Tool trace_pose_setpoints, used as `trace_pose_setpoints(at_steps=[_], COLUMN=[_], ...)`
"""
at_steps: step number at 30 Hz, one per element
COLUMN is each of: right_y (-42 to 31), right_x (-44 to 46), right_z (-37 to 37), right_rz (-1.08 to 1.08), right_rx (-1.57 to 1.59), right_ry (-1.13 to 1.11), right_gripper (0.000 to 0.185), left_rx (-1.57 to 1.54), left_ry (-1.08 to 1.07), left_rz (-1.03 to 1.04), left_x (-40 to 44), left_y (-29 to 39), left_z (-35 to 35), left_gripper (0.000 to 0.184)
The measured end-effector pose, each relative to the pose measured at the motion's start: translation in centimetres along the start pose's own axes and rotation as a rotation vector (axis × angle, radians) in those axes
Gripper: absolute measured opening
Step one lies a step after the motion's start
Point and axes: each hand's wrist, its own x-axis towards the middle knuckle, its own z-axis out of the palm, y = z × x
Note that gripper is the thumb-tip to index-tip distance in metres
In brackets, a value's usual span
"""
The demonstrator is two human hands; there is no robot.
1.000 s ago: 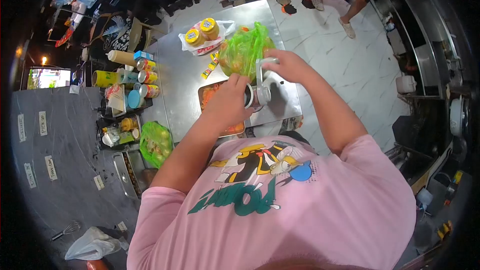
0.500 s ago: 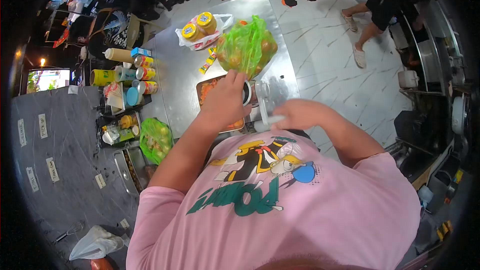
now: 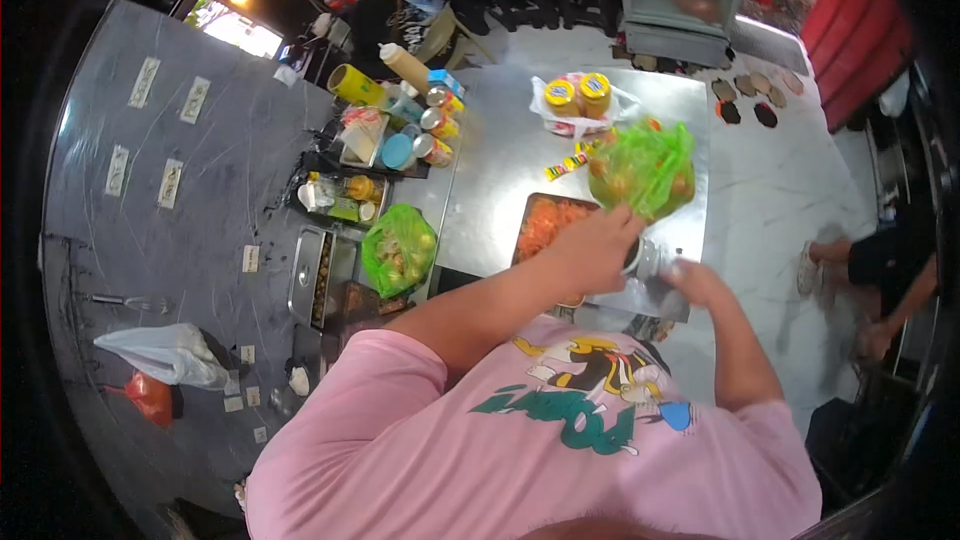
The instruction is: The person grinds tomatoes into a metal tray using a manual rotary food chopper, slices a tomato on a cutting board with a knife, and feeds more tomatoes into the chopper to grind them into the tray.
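My left hand (image 3: 598, 248) is closed on the top of a hand-cranked grater (image 3: 648, 258), over the near right part of a tray of shredded orange food (image 3: 548, 224). At the grater's right side, my right hand (image 3: 697, 283) is wrapped round the crank handle, blurred by motion. Just beyond my left hand sits a green plastic bag (image 3: 642, 166) with round produce inside. My left hand and forearm hide part of the tray.
Two yellow-lidded jars (image 3: 578, 95) rest on a white bag at the metal table's far side. Cans (image 3: 440, 125) and a second green bag (image 3: 398, 250) are to the left. Another person (image 3: 890, 260) is at the right edge.
The view has swung, shifting the table rightward in the frame. My right hand has moved round with the crank, while my left hand keeps its hold. The other person now appears lower at the right.
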Motion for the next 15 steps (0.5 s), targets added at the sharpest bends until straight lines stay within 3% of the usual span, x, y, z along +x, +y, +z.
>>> trace_pose_setpoints(at_steps=[2,4,5,7,9,11,15], right_y=[-0.5,-4.8,-6.8,-10.2,-12.4,-12.9,-10.8], right_x=[-3.8,-8.2,-9.8,-11.9,-12.5,-10.7,-3.3], right_z=[2.3,0.2,-1.3,-4.7,-8.2,-10.5,-12.5], right_rz=[-0.087,-0.080,-0.071,-0.274,-0.270,-0.411,-0.426], right_rx=[0.035,0.149,0.146,0.038,0.189,0.051,0.220], right_ry=[-0.130,-0.297,-0.297,-0.277,-0.252,0.023,0.392], right_gripper=[0.079,0.067,0.067,0.058,0.057,0.049,0.047], left_rx=[-0.028,-0.070,-0.073,-0.088,-0.109,-0.126,-0.086], left_ry=[-0.002,-0.021,-0.029,-0.047,-0.072,-0.065,-0.008], left_rz=[-0.023,-0.035,-0.043,-0.023,-0.042,-0.017,0.041], left_x=[0.0,-0.1,0.0,0.4,0.2,0.1,0.2], left_y=[-0.2,-0.5,-0.7,-0.6,-0.5,-0.5,-1.0], left_z=[0.2,0.7,0.9,0.9,0.2,-0.1,0.8], left_gripper=[0.078,0.078,0.079,0.079,0.079,0.079,0.081])
